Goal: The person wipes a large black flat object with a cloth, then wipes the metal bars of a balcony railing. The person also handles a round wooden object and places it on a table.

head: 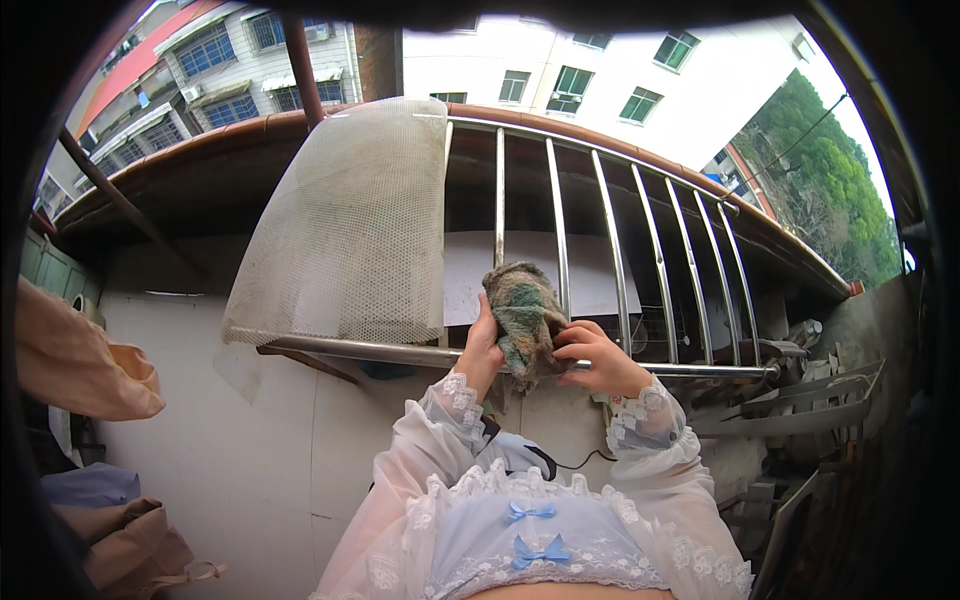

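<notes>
A crumpled, dirty cloth rag (525, 322), grey-brown with a green patch, is held up between my two hands. My left hand (481, 346) grips its left side, thumb pointing up along the edge. On the right side, the fingers of my right hand (600, 358) pinch its lower edge. Just behind the rag stands a metal rack of tubular bars (555, 217), with a long lower rail (360, 349) and an upper rail. Part of that lower rail is hidden by the rag and my hands.
A pale perforated mesh sheet (352, 225) drapes over the rack's left part. Peach cloth (82, 360) hangs at the far left, above brown fabric (127, 544). Metal strips (810, 405) and clutter pile up at the right. A tiled ledge (225, 142) runs behind the rack.
</notes>
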`<state>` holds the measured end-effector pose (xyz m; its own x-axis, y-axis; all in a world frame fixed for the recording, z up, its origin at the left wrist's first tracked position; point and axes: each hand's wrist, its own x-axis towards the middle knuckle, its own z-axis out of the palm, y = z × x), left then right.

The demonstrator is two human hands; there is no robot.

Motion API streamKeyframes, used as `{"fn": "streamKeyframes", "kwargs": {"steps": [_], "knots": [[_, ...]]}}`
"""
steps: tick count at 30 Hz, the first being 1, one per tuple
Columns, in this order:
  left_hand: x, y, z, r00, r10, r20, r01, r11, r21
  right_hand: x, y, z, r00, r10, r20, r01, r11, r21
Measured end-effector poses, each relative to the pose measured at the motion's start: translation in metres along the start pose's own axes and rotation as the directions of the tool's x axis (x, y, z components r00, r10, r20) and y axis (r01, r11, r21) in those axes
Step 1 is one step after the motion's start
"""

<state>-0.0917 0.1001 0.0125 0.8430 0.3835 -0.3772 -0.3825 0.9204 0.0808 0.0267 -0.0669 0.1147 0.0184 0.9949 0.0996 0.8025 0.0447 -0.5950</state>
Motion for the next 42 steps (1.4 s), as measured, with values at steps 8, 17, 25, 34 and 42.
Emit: {"fn": "streamKeyframes", "kwargs": {"steps": [8, 17, 25, 34, 42], "knots": [[-0.020, 0.003, 0.046, 0.931, -0.350, 0.101, 0.319, 0.917, 0.239, 0.005, 0.027, 0.015, 0.928, 0.214, -0.304, -0.026, 0.853, 0.521], [0.000, 0.028, 0.040, 0.986, -0.033, 0.162, -0.117, 0.551, 0.826, 0.019, 0.048, 0.001, 0.941, 0.319, 0.112, -0.277, 0.537, 0.797], [-0.002, 0.015, -0.004, 0.752, 0.609, 0.254, -0.450, 0.192, 0.872, 0.055, 0.040, -0.027, 0.828, 0.412, -0.380, -0.053, 0.732, 0.679], [-0.046, 0.015, -0.055, 0.464, 0.471, 0.751, -0.282, -0.725, 0.629, 0.091, 0.004, 0.101, 0.957, 0.290, 0.025, -0.253, 0.870, -0.422], [-0.047, 0.033, -0.064, 0.539, 0.352, 0.765, -0.346, -0.736, 0.582, 0.089, -0.002, 0.109, 0.847, 0.528, 0.053, -0.502, 0.830, -0.245]]}}
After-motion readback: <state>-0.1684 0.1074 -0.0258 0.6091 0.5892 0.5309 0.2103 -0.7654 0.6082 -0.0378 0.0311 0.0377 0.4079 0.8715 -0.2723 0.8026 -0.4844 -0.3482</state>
